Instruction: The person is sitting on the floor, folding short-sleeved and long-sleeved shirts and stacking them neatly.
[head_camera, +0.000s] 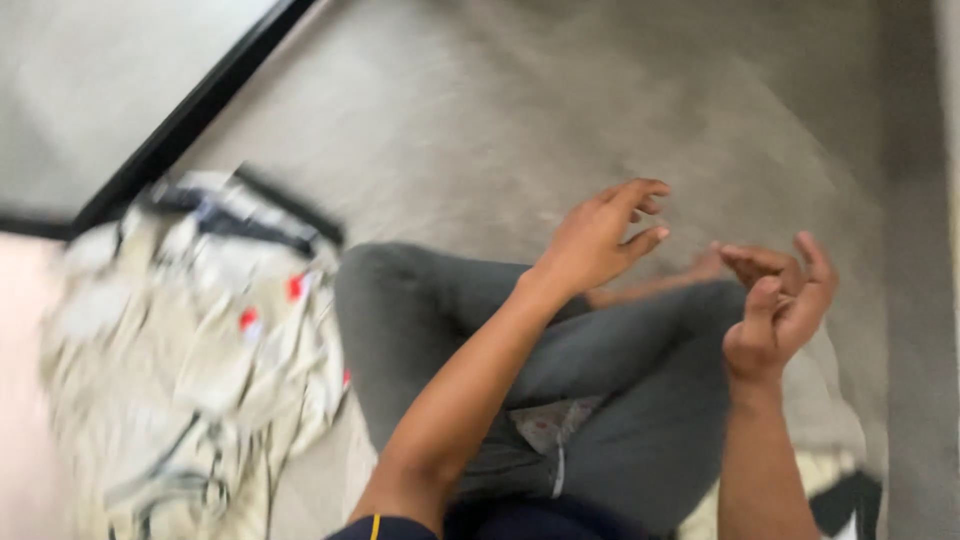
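I see my left hand (598, 240) and right hand (778, 310) loosely open, holding nothing, above grey-trousered crossed legs (640, 370), with blurred cream patterned cloth (190, 350) at nine o'clock

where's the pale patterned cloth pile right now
In the head view the patterned cloth pile lies on the grey floor at the left, beside the person's bent grey-trousered knee, away from both empty hands.
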